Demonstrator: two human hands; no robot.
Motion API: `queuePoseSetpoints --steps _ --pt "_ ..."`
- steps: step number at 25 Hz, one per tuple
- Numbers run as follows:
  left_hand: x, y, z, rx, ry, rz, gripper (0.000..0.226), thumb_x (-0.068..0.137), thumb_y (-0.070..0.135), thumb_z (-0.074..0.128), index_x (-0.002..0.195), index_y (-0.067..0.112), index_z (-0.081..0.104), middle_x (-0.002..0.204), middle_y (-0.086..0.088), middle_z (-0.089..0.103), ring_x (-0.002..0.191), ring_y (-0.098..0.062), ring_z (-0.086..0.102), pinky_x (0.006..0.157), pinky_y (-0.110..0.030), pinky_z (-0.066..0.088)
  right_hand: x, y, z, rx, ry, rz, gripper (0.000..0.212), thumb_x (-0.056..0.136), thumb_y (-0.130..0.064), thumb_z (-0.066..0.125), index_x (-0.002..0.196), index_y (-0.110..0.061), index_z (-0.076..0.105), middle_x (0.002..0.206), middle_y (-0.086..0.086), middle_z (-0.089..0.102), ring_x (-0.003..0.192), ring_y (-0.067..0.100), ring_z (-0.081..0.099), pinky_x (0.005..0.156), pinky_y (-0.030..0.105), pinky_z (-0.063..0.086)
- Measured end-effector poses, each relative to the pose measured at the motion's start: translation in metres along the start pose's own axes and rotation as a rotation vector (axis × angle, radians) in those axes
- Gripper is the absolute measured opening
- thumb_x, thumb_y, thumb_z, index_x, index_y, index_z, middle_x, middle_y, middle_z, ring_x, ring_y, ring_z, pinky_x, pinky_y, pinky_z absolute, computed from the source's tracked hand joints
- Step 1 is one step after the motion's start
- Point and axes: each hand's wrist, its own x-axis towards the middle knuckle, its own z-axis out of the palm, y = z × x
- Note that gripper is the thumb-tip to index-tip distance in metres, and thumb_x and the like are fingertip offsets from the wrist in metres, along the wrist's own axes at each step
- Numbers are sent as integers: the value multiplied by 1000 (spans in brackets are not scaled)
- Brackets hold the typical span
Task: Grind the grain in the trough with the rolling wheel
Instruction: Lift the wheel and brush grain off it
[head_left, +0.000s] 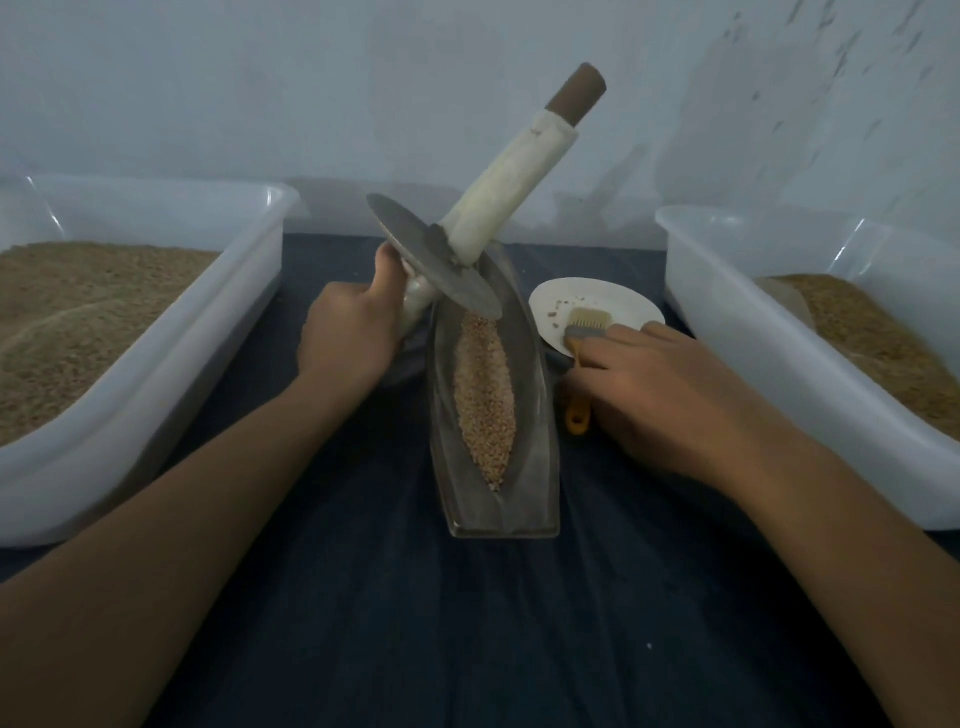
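The left hand (348, 332) gripped the near, cloth-wrapped handle of the grey metal rolling wheel (434, 257), held tilted above the far end of the long boat-shaped metal trough (535, 415). Pale brown grain (484, 400) lay along the trough's groove. The right hand (670, 389) curled over a small orange-handled brush (577, 364) resting partly on a round white plate (623, 306), on the dark bench (467, 623).

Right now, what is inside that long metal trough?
A narrow strip of grain lies along the trough. The tilted wheel covers its far end, so nothing is visible there.
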Motion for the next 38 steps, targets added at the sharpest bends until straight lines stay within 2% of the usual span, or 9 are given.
queuePoseSetpoints --steps 4,7,10,15,24,28,32,35,38 --pt "0 -1 -1 -161 -10 -7 71 91 78 37 58 20 63 52 0 64 48 -13 59 59 -36 47 -2 1 -6 106 186 58 21 90 -10 66 111 -15 68 107 5 64 97 26 55 77 41 49" --pt "-1 0 -2 -261 11 -35 69 85 78 36 59 19 62 52 -2 62 43 -11 54 50 -29 40 1 2 -20 180 445 160 11 96 -5 61 105 -7 67 98 7 62 90 24 53 74 41 48" --pt "-1 0 -3 -326 31 -67 65 83 75 35 58 21 60 52 -1 59 42 -12 51 40 -23 37 10 2 -36 266 643 259 4 100 -10 61 99 -9 64 92 1 61 84 17 54 73 31 46" --pt "1 0 -4 -363 36 -98 58 90 66 36 59 23 59 53 0 58 42 -10 50 39 -24 36 59 4 -53 587 873 404 11 100 -18 61 96 -9 64 77 -5 63 68 7 59 65 14 44" --pt "3 -1 -4 -382 31 -127 60 90 61 36 52 22 61 52 -1 59 42 -13 49 51 -31 36 102 -12 -24 815 665 449 14 104 -19 56 94 -12 63 68 -6 58 60 3 55 55 11 39" --pt "3 -1 -3 -350 24 -132 63 89 60 35 44 24 61 52 -1 59 42 -14 49 56 -36 37 85 -14 -28 857 549 503 24 102 -23 57 87 -6 63 68 9 62 62 16 60 54 25 46" --pt "3 -1 -2 -311 32 -118 62 84 64 34 47 22 61 53 -2 60 51 -20 53 62 -41 42 73 -11 -46 829 613 520 26 101 -26 56 86 -6 62 69 11 63 67 27 63 63 41 51" --pt "2 0 -1 -284 30 -102 61 78 69 34 53 20 58 54 -5 59 59 -25 54 65 -44 43 83 -7 -53 767 738 544 21 102 -25 56 90 -10 63 70 9 64 65 20 62 60 34 51" --pt "1 0 -1 -278 25 -107 62 77 72 35 52 20 58 56 -6 60 62 -27 55 67 -45 44 94 -14 -43 773 627 546 18 105 -23 55 92 -13 63 72 2 63 64 5 58 56 15 44"
